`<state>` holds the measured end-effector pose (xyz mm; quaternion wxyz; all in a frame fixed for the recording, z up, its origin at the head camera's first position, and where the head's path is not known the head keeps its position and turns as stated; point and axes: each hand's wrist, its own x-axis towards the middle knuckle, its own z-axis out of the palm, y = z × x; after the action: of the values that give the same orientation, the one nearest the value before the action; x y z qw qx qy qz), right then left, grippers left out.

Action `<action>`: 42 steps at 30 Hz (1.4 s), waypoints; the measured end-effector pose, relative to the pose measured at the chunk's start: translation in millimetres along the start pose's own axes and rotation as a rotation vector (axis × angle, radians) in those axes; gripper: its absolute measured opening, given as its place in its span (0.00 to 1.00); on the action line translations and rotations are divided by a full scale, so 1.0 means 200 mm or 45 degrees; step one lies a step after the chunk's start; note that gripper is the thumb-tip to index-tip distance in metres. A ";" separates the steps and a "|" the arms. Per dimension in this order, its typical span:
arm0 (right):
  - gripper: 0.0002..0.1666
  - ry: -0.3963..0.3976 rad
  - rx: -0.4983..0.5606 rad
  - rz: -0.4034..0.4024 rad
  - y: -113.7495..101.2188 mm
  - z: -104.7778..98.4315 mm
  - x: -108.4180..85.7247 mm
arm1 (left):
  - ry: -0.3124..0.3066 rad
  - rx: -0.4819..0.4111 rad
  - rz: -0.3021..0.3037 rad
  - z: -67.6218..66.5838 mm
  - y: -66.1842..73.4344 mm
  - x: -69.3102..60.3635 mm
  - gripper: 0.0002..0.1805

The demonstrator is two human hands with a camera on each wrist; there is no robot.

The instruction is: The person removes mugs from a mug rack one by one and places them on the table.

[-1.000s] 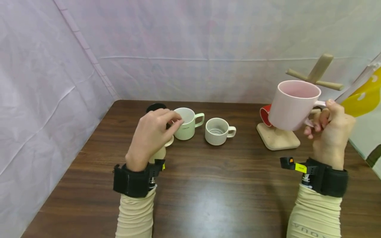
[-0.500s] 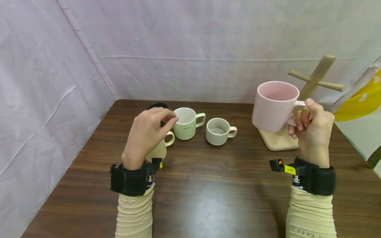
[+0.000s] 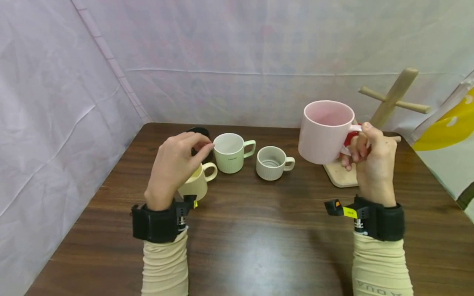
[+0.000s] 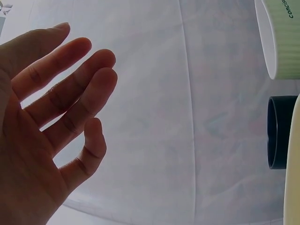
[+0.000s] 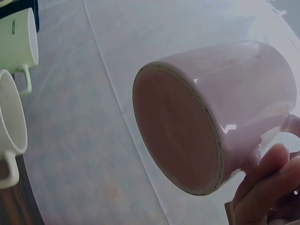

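By its handle, my right hand (image 3: 377, 164) grips a pink mug (image 3: 322, 137), held upright in the air left of a wooden mug stand (image 3: 392, 100). In the right wrist view the base of the pink mug (image 5: 176, 131) shows. My left hand (image 3: 174, 168) hovers above a cream mug (image 3: 196, 187), its fingers relaxed and loosely bent with nothing in them. The left wrist view shows that hand (image 4: 61, 108) apart from every mug. Beside its fingertips stands a light green mug (image 3: 229, 158); a dark mug (image 3: 201, 131) is partly hidden behind the hand.
A small grey-white ribbed cup (image 3: 270, 166) stands right of the green mug. Something red (image 3: 349, 137), mostly hidden by the pink mug and right hand, is at the stand. White fabric (image 3: 237, 49) closes off the table's back. A yellow item (image 3: 444, 131) hangs at right.
My right hand has carried the pink mug leftward, away from the stand. The left hand has drifted slightly left and uncovered more of the cream mug.
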<state>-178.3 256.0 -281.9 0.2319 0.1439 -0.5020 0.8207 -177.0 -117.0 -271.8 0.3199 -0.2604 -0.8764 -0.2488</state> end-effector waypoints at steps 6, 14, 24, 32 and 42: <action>0.34 -0.046 -0.035 0.027 0.01 0.03 -0.01 | 0.004 0.018 -0.039 -0.01 -0.01 -0.01 0.04; 0.34 -0.106 -0.067 0.061 0.04 0.08 -0.03 | 0.056 0.067 -0.144 -0.03 -0.04 -0.02 0.06; 0.33 -0.222 -0.038 0.082 0.09 0.13 -0.05 | 0.056 0.048 -0.167 -0.03 -0.06 -0.03 0.06; 0.33 -0.287 -0.044 0.135 0.10 0.17 -0.07 | 0.038 0.037 -0.197 -0.04 -0.07 -0.03 0.06; 0.33 -0.354 -0.079 0.155 0.15 0.23 -0.10 | -0.003 -0.027 -0.214 -0.05 -0.07 -0.04 0.08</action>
<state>-176.7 199.3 -293.4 0.1144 0.2182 -0.5621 0.7895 -176.6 -135.2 -274.7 0.2940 -0.1896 -0.8928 -0.2836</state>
